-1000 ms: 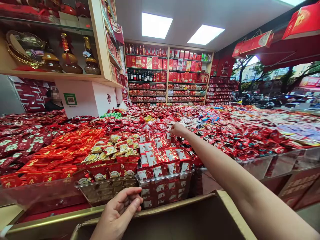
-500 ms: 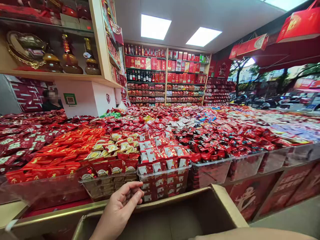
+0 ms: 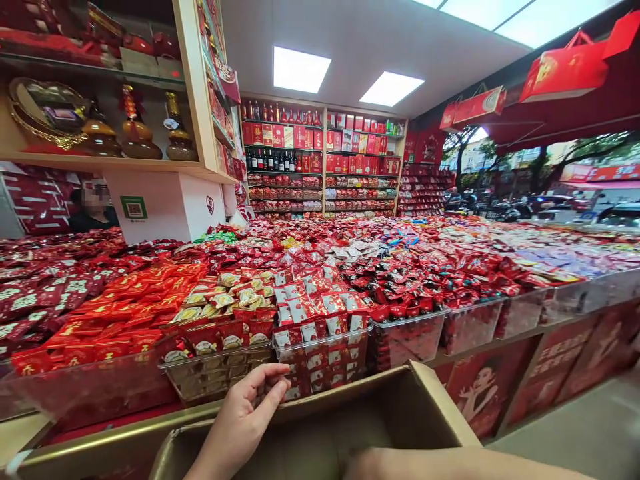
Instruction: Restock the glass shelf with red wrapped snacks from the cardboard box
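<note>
My left hand (image 3: pixel 253 410) hovers over the far side of an open cardboard box (image 3: pixel 443 407), its fingers loosely bent. A gap shows between thumb and forefinger, with nothing visible in it. My right hand (image 3: pixel 367 460) is low inside the box, smeared by motion; its fingers and anything in them do not show. Just beyond my left hand stands a clear plastic bin (image 3: pixel 323 347) stacked with red-and-white packets (image 3: pixel 315 330). Beside it, another clear bin (image 3: pixel 220 360) holds red packets with yellow-and-white pictures (image 3: pixel 233 337).
Red-orange packets (image 3: pixel 107 347) fill the left bin. Dark red packets (image 3: pixel 410 300) heap up on the right. A white pillar (image 3: pixel 155 217) and overhanging cabinet (image 3: pixel 125 160) stand at left, with a person (image 3: pixel 93 203) behind. Shelves (image 3: pixel 325 160) line the back wall.
The view has shifted slightly, tilting up and to the right. My right forearm has come further into view, its hand now reaching inside the box. The left hand keeps nearly the same pose.
</note>
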Tool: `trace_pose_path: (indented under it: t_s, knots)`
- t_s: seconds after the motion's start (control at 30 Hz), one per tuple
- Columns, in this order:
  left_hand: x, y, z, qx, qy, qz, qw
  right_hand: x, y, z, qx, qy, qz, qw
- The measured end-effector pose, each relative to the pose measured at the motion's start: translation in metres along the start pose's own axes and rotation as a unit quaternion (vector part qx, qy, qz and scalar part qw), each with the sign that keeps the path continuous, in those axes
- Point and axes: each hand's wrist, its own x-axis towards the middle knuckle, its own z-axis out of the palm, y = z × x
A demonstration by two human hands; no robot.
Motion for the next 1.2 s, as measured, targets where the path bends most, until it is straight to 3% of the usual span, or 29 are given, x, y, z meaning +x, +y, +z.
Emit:
trace_pose_path:
  t_s: [0.07,0.13,0.23,0.3,0.47,0.7,0.97,1.2]
  knots:
    - [-0.002,0.001,-0.002,-0.012,-0.011,-0.003,1.0,0.004,-0.008,-0.017,-0.076,-0.073,-0.035,0.994]
    - [-0.005,0.004,-0.002,-0.026,-0.035,0.001,0.999,0.005,-0.022,-0.04,-0.082,-0.088,-0.083,0.989]
    - [-0.012,0.012,0.0,-0.035,-0.09,0.013,0.995,0.009,-0.043,-0.066,0.047,0.028,-0.117,0.992]
    - [-0.015,0.016,0.003,-0.031,-0.11,-0.001,0.993,0.015,-0.047,-0.072,0.128,0.086,-0.109,0.982]
    - [-0.012,0.016,0.008,-0.022,-0.095,-0.041,0.994,0.03,-0.034,-0.06,0.281,0.096,-0.064,0.953]
    - [-0.006,0.016,0.008,-0.102,-0.1,-0.075,0.987,0.032,-0.033,-0.059,0.41,0.067,0.006,0.91]
    - [-0.005,0.015,0.011,-0.089,-0.065,-0.071,0.991,0.027,-0.028,-0.05,0.401,0.096,-0.073,0.908]
    - [-0.005,0.018,0.008,-0.055,-0.079,-0.079,0.992,0.022,-0.028,-0.047,0.357,0.141,-0.108,0.917]
